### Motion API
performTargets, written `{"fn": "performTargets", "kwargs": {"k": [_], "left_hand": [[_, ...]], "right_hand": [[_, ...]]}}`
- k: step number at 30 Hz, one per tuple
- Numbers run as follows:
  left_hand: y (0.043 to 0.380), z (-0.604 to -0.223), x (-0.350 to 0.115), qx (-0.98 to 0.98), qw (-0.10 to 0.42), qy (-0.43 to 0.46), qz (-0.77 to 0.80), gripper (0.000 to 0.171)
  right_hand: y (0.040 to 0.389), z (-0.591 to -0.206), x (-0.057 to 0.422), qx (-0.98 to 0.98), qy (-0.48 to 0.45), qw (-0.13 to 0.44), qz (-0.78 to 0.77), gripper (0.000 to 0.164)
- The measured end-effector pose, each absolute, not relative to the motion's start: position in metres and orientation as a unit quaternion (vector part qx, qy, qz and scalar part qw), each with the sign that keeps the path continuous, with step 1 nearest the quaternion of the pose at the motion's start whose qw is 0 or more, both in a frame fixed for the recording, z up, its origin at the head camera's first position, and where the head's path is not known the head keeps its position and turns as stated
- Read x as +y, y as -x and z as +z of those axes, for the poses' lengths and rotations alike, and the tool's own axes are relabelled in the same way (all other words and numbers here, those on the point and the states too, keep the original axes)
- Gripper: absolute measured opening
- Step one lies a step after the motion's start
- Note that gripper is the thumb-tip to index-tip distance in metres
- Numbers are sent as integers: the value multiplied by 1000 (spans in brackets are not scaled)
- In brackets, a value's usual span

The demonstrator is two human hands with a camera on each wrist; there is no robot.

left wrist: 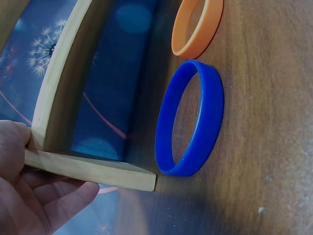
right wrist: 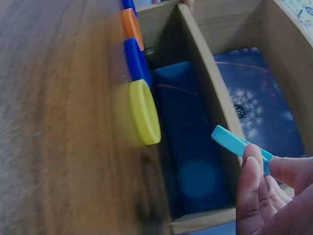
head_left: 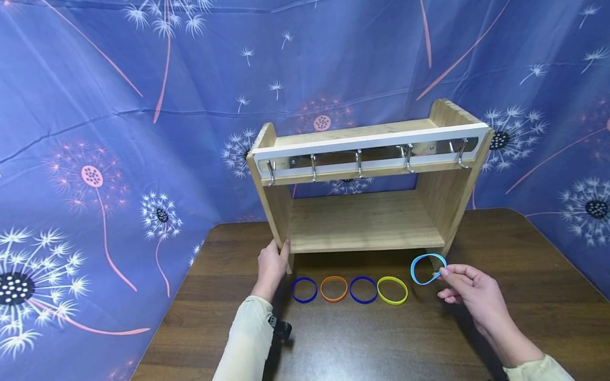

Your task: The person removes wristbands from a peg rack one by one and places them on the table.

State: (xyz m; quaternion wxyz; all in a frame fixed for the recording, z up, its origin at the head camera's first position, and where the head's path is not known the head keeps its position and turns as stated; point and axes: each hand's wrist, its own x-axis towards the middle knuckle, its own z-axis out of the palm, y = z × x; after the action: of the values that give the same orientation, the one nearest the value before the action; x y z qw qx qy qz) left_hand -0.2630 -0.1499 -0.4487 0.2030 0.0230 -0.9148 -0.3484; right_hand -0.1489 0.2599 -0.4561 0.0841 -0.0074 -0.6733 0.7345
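Observation:
Between thumb and fingertips my right hand (head_left: pixel 476 296) pinches a light blue silicone wristband (head_left: pixel 414 269), raised above the table in front of the rack's right leg. My left hand (head_left: pixel 272 267) grips the lower left side panel of a wooden rack (head_left: pixel 367 219); in the left wrist view, thumb and fingers lie on either side of the panel (left wrist: pixel 98 171). A row of wristbands lies on the table before the rack: a dark blue one (head_left: pixel 293 296), an orange one (head_left: pixel 333 300), another dark blue one (head_left: pixel 363 302) and a yellow one (head_left: pixel 392 303).
Across the rack's upper front runs a white-edged strip with several metal hooks (head_left: pixel 359 164), all bare. The brown wooden table (head_left: pixel 352 344) carries everything. Behind it hangs a blue cloth (head_left: pixel 190 132) with dandelion prints.

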Motion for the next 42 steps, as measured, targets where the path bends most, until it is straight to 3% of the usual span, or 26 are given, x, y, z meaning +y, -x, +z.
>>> {"fn": "performTargets", "kwargs": {"k": [29, 42], "left_hand": [[264, -447, -150, -914, 213, -14, -344, 30], [263, -449, -150, -915, 210, -18, -343, 30]], "right_hand": [[158, -480, 262, -777, 92, -36, 622, 31], [153, -483, 266, -825, 99, -65, 552, 30]]}}
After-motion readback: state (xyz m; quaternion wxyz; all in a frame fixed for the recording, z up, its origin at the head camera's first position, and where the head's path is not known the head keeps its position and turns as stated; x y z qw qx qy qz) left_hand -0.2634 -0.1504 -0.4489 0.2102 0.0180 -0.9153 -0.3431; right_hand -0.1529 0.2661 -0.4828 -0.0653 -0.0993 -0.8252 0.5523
